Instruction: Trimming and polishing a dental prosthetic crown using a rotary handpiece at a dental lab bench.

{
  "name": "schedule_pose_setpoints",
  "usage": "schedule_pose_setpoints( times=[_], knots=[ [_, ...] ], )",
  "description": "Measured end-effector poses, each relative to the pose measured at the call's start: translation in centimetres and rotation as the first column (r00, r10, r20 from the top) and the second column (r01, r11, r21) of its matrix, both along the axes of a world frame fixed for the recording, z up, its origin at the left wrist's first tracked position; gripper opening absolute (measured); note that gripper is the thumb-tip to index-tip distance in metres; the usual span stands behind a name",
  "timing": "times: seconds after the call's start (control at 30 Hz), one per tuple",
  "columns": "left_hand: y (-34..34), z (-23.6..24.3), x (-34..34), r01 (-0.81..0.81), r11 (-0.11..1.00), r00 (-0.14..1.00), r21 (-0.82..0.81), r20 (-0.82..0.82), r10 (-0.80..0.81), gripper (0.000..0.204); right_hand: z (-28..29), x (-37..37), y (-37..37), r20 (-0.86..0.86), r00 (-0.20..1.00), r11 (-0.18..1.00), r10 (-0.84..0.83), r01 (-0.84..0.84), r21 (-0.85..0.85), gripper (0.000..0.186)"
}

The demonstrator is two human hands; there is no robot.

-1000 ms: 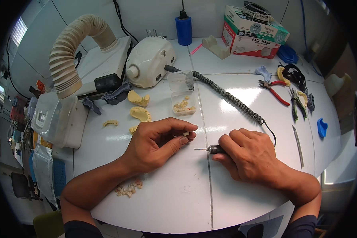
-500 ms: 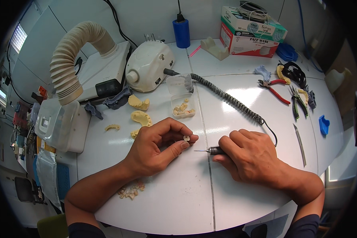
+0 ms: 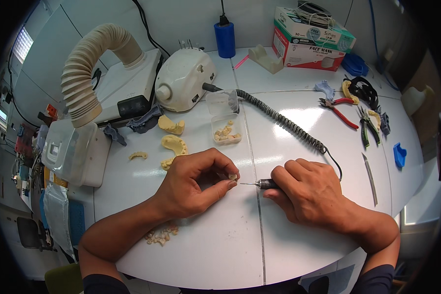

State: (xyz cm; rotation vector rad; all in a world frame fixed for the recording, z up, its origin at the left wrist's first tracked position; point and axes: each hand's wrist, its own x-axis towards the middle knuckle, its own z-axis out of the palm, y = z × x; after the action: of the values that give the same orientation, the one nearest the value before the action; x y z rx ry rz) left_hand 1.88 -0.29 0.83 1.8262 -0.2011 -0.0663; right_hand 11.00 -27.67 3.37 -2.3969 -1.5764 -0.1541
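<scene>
A small cream-coloured tooth piece [image 3: 232, 177] is pinched in the closed grip of the left hand [image 3: 193, 183], held between thumb and fingertips just above the white surface [image 3: 220, 245] near its middle. A slim rotary handpiece [image 3: 264, 184] is clasped in the closed grip of the right hand [image 3: 311, 193], and its thin bur is pointed leftward at the tooth piece, with the tip just beside it. From the handpiece a dark coiled cable [image 3: 284, 122] is led back across the surface to a white motor unit [image 3: 183, 85]. Just ahead of the hands, a small clear plastic box [image 3: 225, 128] with its lid raised is seen, holding several tooth pieces. Yellow dental casts [image 3: 174, 144] lie to the left of the box, and a loose cluster of small casts [image 3: 159, 236] is set beside the left forearm. A ribbed suction hose [image 3: 88, 68] is arched over the far left, and red-handled pliers [image 3: 339, 110] are laid well apart on the right.
</scene>
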Motion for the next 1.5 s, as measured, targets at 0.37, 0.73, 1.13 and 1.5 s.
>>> schedule_pose_setpoints(
  times=[0.37,0.73,1.13,1.5],
  knots=[
    [-0.23,0.20,0.13,-0.006,0.990,0.989,0.139,0.147,-0.015,0.021,-0.05,-0.16,0.08,0.008,1.000,1.000,-0.009,0.009,-0.006,0.036],
    [-0.24,0.08,0.18,-0.002,0.984,0.981,0.176,0.194,-0.033,0.023,-0.06,-0.17,0.11,0.008,1.000,1.000,-0.003,0.003,-0.006,0.037],
    [-0.46,0.23,0.18,0.002,0.981,0.980,0.192,0.194,-0.039,0.022,-0.17,-0.24,0.22,0.018,1.000,1.000,0.003,-0.003,0.000,0.036],
    [-0.64,0.54,0.37,-0.002,0.978,0.983,0.209,0.181,-0.036,0.018,-0.09,-0.22,0.29,0.015,1.000,1.000,-0.003,0.003,-0.001,0.035]
  ],
)
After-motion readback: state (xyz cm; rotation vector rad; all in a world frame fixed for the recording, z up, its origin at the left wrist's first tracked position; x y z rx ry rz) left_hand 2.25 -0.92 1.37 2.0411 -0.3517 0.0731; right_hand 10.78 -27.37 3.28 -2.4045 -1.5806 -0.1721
